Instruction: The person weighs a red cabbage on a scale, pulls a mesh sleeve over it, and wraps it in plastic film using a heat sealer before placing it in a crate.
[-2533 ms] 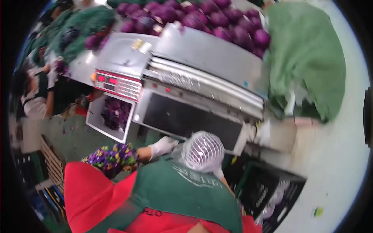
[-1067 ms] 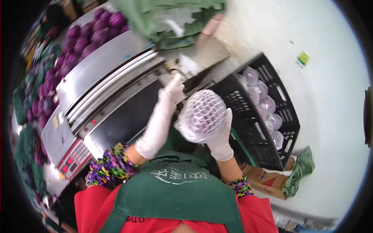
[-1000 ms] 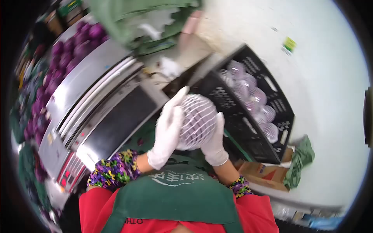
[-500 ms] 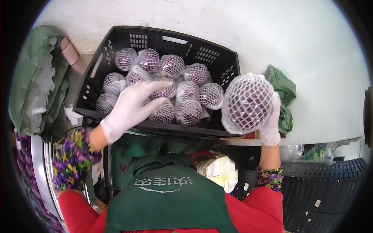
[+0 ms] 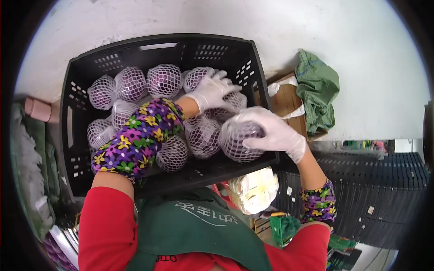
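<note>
A black plastic crate (image 5: 156, 56) holds several round purple vegetables or fruits (image 5: 165, 81), each in clear film and a white foam net; their exact kind I cannot make out. My right hand (image 5: 276, 133), in a white glove, is wrapped round one netted purple ball (image 5: 236, 143) at the crate's near right corner. Reaching across the crate, my gloved left hand (image 5: 211, 92) has its fingers stretched and spread over the balls near the far right side. It touches a ball (image 5: 237, 100) there. My flowered left sleeve hides part of the contents.
Right of the crate stand a cardboard box (image 5: 287, 99) and a green sack (image 5: 316, 90). Black stacked crates (image 5: 361, 198) fill the lower right. At left are a pink bottle (image 5: 38, 109) and a green bag (image 5: 38, 158) with white stuffing. A white wall rises behind.
My right hand has brought its netted ball from outside the crate's right side into the near right corner. My left hand has moved right and farther across. The crate appears shifted left in view.
</note>
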